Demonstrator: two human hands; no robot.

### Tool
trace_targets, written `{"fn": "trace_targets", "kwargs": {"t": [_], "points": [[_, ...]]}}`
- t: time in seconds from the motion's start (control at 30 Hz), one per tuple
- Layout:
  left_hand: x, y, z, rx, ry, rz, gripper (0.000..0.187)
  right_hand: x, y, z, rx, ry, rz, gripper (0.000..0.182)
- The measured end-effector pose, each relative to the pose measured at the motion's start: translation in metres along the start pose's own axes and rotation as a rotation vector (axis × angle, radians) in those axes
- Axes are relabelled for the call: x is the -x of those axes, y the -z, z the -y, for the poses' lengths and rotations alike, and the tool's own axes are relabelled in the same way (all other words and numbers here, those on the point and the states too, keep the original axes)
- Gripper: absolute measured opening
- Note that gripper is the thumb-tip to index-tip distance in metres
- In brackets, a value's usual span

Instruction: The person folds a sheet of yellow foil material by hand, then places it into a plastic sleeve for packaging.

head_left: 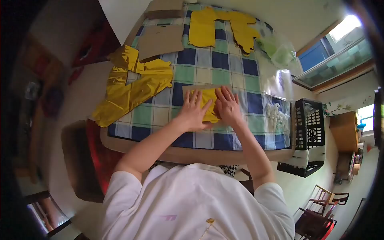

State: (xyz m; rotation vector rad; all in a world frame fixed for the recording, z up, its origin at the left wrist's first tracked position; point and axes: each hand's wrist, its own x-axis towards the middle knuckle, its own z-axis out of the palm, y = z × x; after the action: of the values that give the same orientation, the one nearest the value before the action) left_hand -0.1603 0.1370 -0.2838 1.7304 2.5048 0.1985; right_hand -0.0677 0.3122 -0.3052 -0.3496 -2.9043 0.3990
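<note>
Near the front edge of the table, a folded yellow foil piece [209, 96] lies on a brown cardboard piece [192, 87]. My left hand [193, 111] rests flat on the left part of the foil, fingers spread. On its right side lies my right hand [229, 107], fingers stretched out and slightly apart, palm down. The parts under both palms are hidden. A large gold foil shape [136, 90] is spread out to the left, and another yellow foil shape [202, 28] lies flat at the far side.
A checkered cloth [198, 138] covers the table. Cardboard sheets [161, 41] lie at the back left. Clear plastic bags [278, 84] and a white clump [276, 116] are at the right. Beyond the right edge stands a black crate [310, 126].
</note>
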Motion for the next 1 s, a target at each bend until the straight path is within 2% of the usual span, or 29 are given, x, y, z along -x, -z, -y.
{"fn": "trace_targets", "kwargs": {"t": [0.27,0.43,0.53,0.63,0.73,0.83,1.0], "points": [[-0.021,0.021,-0.015,-0.093,0.042,0.200,0.083,-0.002,0.002,0.003,0.017,-0.025,-0.020,0.044],[-0.018,0.030,-0.014,-0.162,-0.010,0.270,0.086,-0.002,0.002,0.000,0.030,-0.023,-0.014,0.044],[-0.012,0.016,-0.005,-0.198,-0.047,0.150,0.084,-0.002,0.001,-0.001,0.019,-0.022,-0.016,0.044],[-0.006,0.006,0.012,-0.074,-0.126,-0.012,0.070,-0.002,0.001,-0.002,0.025,-0.009,-0.009,0.045],[-0.005,-0.016,0.035,0.053,-0.234,-0.281,0.056,-0.002,-0.002,-0.004,0.035,0.014,-0.026,0.045],[-0.005,-0.016,0.049,0.150,-0.290,-0.384,0.048,-0.003,-0.003,-0.005,0.033,0.014,-0.021,0.045],[-0.014,-0.015,0.045,0.151,-0.330,-0.315,0.051,-0.005,0.003,-0.003,0.007,0.006,0.005,0.046]]}}
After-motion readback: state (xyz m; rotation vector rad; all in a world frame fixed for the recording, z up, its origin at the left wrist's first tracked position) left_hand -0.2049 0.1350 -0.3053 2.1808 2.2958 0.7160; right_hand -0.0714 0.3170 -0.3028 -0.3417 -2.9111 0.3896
